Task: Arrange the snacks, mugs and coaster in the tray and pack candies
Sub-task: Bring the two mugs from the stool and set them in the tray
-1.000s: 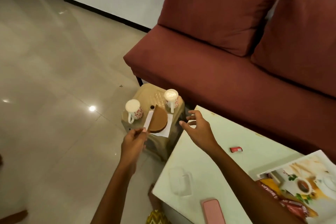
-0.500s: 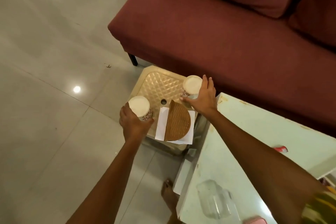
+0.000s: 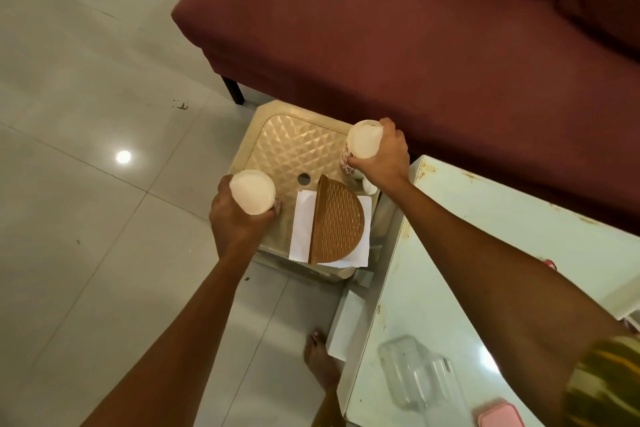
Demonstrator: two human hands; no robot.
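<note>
Two white mugs with red patterns stand on a low beige plastic stool. My left hand is wrapped around the left mug at the stool's left edge. My right hand grips the right mug at the stool's far right corner. Between them a brown half-round holder stands on white paper napkins. Whether the mugs rest on the stool or are lifted off it, I cannot tell.
A maroon sofa stands right behind the stool. A pale green table at the right carries a clear plastic container, a pink phone and a small red candy. My bare foot is on the tiled floor.
I leaned in over the stool. Both hands went from reaching toward the mugs to closing around them, the left first, the right from resting against its mug to gripping it.
</note>
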